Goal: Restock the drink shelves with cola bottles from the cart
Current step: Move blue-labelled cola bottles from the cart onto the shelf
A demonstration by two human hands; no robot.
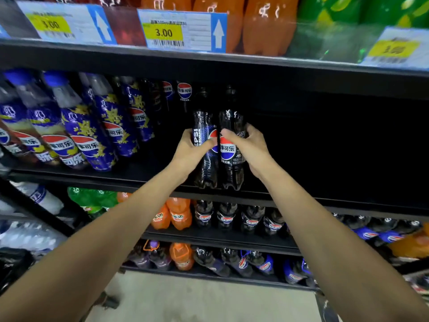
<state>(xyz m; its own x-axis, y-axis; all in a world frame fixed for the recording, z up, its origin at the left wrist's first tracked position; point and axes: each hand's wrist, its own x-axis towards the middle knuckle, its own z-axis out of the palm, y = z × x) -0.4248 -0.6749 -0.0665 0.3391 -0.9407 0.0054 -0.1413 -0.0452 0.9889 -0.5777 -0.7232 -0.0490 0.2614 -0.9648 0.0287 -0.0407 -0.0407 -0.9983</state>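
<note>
Head view: we look at a drinks rack, with both bare arms reaching far forward. Our left hand (192, 149) curls round the left cola bottle (205, 169), thumb across its label. Our right hand (250, 147) wraps the right cola bottle (232, 170) the same way. The two dark bottles stand upright and touch side by side. Their bases sit on or just above the near lip of the middle shelf (325, 202); we cannot tell which. We judge they are gripped at the waist, labels facing near, so both can slide back together into the dark gap right of the blue-labelled cola bottles (92, 140), which lean in rows. A price tag (167, 31) hangs on the shelf above. The cart is out of view.
</note>
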